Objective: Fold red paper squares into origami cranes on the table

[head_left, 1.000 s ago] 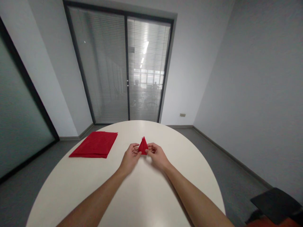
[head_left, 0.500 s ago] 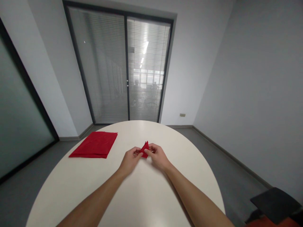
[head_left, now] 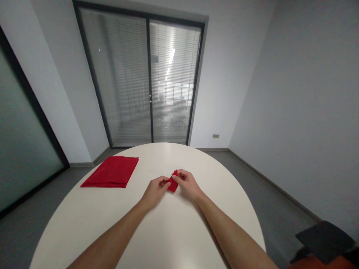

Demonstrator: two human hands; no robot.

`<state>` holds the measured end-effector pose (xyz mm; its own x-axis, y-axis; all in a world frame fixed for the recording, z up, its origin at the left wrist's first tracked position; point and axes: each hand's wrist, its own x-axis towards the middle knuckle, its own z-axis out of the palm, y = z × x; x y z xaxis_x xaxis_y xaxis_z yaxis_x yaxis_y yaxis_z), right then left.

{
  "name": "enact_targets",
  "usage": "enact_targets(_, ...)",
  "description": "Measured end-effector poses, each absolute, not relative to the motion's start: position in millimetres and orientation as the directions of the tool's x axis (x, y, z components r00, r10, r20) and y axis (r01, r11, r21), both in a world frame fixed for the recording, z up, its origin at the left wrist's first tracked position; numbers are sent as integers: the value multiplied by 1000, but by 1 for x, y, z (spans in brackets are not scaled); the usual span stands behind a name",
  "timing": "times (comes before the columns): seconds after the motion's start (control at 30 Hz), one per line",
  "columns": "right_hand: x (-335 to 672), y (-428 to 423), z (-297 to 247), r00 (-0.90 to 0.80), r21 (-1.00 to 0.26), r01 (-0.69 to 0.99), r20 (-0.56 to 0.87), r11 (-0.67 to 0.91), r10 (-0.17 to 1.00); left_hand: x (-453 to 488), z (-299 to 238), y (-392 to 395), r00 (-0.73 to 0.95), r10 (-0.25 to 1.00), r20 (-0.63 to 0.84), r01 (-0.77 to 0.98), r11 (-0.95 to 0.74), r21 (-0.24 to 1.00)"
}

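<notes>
Both hands are together at the middle of the round white table [head_left: 168, 235], closed on one small folded red napkin [head_left: 172, 184].

Left hand [head_left: 153, 190]: fingertips pinch the napkin's left edge, thumb side up, wrist low over the tabletop. Right hand [head_left: 187, 183]: thumb and forefinger clamp the top right part, other fingers curled behind. The hands almost meet, with only the napkin between them.

The napkin is a compact wad, much smaller than either hand. A short red tip pokes up above my right fingers and the lower corner hangs toward the table. I can't tell whether that corner touches the surface or sits just above it. The fold layout is too small to read.

Forearms come in from the bottom edge and converge on the napkin, bare, no sleeves.

Stack of flat red napkins [head_left: 111, 171]: lies on the far left part of the table, square, well apart from my hands, nothing on it.

Behind the table are glass sliding doors [head_left: 148, 82] with the blinds down, grey walls, a wall socket [head_left: 215, 136] low on the right and grey floor. A dark seat [head_left: 325, 241] shows at bottom right, off the table.
</notes>
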<state>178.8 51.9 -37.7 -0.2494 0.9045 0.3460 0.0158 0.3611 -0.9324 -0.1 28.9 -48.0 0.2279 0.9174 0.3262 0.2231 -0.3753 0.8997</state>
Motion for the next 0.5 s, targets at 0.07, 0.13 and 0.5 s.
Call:
enact_targets(0.07, 179, 52, -37, -234, -939, -1, 334, 344, 913, 0, -50, 30, 239, 914, 328, 239, -383, 892)
enact_targets(0.13, 180, 52, -34, -215, -943, -4, 326, 333, 921, 0, -51, 30, 238, 913, 330, 248, -386, 889)
enact_targets(0.5, 187, 55, -31, -235, -952, 21, 292, 305, 927, -1, -54, 32, 255, 926, 279, 237, -340, 910)
